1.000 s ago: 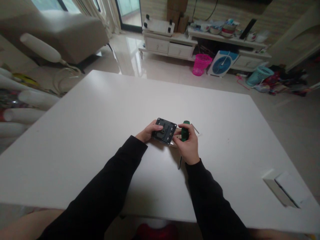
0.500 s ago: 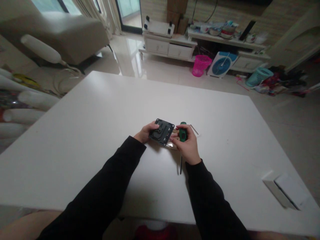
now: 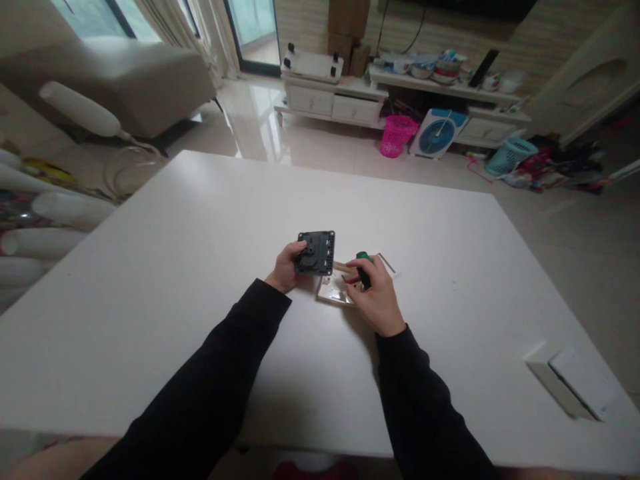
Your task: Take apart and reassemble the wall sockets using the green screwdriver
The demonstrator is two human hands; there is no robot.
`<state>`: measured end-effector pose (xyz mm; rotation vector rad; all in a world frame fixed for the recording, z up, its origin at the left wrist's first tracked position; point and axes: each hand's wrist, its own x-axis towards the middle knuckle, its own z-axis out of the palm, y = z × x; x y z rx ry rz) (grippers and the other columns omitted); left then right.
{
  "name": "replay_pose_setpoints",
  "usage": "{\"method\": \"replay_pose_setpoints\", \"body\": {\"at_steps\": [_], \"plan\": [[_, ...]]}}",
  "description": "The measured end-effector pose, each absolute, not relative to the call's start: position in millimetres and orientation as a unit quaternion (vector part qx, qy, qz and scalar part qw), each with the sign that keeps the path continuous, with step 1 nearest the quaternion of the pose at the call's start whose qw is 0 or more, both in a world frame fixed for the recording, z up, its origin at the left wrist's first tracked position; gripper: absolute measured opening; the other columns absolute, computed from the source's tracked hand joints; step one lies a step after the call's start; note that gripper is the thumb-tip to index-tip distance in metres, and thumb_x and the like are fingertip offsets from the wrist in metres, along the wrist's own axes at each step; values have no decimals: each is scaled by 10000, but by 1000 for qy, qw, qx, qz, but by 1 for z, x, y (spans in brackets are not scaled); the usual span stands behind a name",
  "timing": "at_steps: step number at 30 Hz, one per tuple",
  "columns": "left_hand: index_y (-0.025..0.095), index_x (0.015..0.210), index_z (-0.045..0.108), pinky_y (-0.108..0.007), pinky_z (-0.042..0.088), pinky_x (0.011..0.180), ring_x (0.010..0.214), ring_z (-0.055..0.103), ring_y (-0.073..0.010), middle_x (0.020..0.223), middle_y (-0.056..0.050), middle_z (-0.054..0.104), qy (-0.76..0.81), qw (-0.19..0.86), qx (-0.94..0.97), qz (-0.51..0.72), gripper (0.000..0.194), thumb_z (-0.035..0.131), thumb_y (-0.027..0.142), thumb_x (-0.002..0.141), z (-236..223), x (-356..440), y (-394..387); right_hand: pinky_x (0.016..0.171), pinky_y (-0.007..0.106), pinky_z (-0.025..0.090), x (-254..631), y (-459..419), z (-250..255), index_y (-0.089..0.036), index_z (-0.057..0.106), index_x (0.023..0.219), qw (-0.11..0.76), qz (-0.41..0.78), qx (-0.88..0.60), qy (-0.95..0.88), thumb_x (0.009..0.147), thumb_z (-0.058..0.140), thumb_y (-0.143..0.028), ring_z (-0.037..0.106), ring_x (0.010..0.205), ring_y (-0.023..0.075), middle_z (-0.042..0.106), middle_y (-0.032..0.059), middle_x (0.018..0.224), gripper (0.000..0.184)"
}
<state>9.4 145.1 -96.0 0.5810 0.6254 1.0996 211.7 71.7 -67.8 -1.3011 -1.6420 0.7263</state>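
My left hand (image 3: 289, 265) is closed round the left edge of a dark grey, square plastic housing (image 3: 318, 253), its thumb on the ribbed face. The housing is raised and tilted. My right hand (image 3: 375, 292) is wrapped on a screwdriver (image 3: 363, 268) with a green and black handle; its shaft is hidden. Its thumb and a fingertip come close together, but whether something small sits between them I cannot tell. Below lies a white, shallow plastic part (image 3: 333, 291) with a tan strip along its far side, partly covered by my right hand.
All this is on a white table (image 3: 200, 220). A thin metal rod (image 3: 387, 263) lies just beyond my right hand. A white box (image 3: 565, 383) rests near the right edge. Past the table stand a pink basket (image 3: 397, 137) and a blue fan (image 3: 437, 133).
My left hand has moved the housing left and up, away from my right hand, uncovering more of the white part. The screwdriver has turned in my right hand, and its shaft no longer shows.
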Motion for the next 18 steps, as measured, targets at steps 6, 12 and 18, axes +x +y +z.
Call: {"method": "replay_pose_setpoints", "body": {"at_steps": [6, 12, 18], "plan": [[157, 1001, 725, -264, 628, 681, 745, 760, -189, 864, -47, 801, 303, 704, 255, 589, 396, 776, 439, 726, -89, 16, 148, 792, 393, 659, 208, 69, -68, -261, 708, 1057, 426, 302, -527, -671, 799, 645, -54, 675, 861, 197, 564, 59, 1116, 337], [160, 1035, 702, -191, 480, 440, 580, 694, -140, 770, -29, 764, 334, 689, 285, 576, 423, 780, 519, 825, -92, 16, 150, 798, 373, 632, 208, 69, -69, -265, 721, 1046, 402, 267, -545, -686, 761, 626, -10, 662, 968, 235, 572, 61, 1085, 395], [139, 995, 695, -203, 480, 421, 590, 706, -155, 787, -46, 769, 312, 698, 319, 561, 529, 861, 576, 749, -94, 19, 153, 784, 375, 616, 209, 69, -69, -260, 726, 1059, 404, 283, -546, -677, 753, 611, 2, 661, 945, 232, 566, 61, 1091, 419]]}}
